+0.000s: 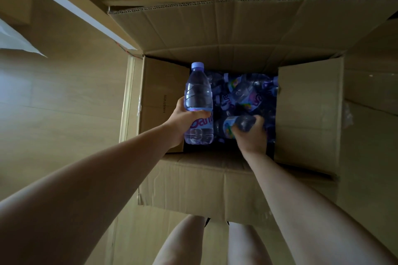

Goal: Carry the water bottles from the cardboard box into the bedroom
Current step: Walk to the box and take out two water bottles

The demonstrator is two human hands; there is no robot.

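- Looking straight down into a big brown corrugated cardboard box (237, 183), all four flaps folded out, standing on a pale wood-look floor (64, 97).
- The left hand (183, 122) has its fingers wrapped round the label band of a clear plastic water bottle with a lilac cap (198, 103), held upright over the box's left side; that reads as a bottle already claimed and lifted out of the way.
- The right hand (252, 133) is down inside the opening, fingers curled round a second clear bottle lying on its side (239, 123); a grip by the body looks like the quickest hold on something lying flat in a heap.
- Below, a jumble of more labelled water bottles (243, 92) fills the dim bottom, tipped every way, so plenty remains to carry.
- My call: one bottle per hand, then off to the bedroom; nothing has left the box area yet.
- A white strip (71, 4) runs diagonally at upper left, with flat brown surfaces around it, and a pale sheet (17, 41) lies at the left edge.
- Bare legs (183, 243) show at the bottom, close against the near flap.
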